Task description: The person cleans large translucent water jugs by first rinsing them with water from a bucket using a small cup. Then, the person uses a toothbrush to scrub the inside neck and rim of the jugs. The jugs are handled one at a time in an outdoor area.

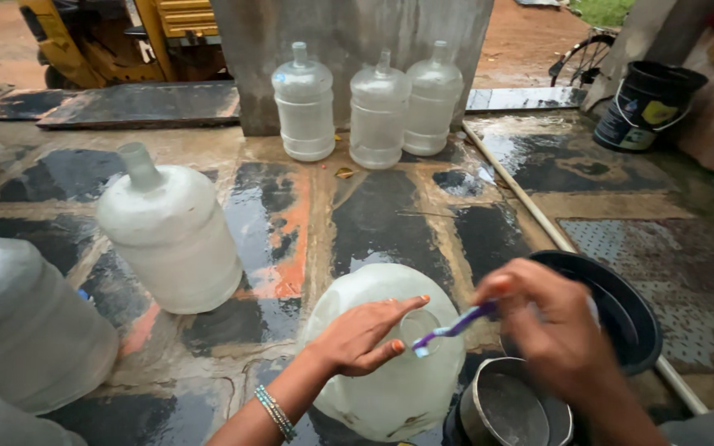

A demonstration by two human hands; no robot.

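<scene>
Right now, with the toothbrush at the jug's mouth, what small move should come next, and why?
Probably push the toothbrush bristles into the jug mouth: the right hand holds the brush at the opening, and the left hand steadies the jug beside it.

Soft daylight, wet glare, blurred edges
</scene>
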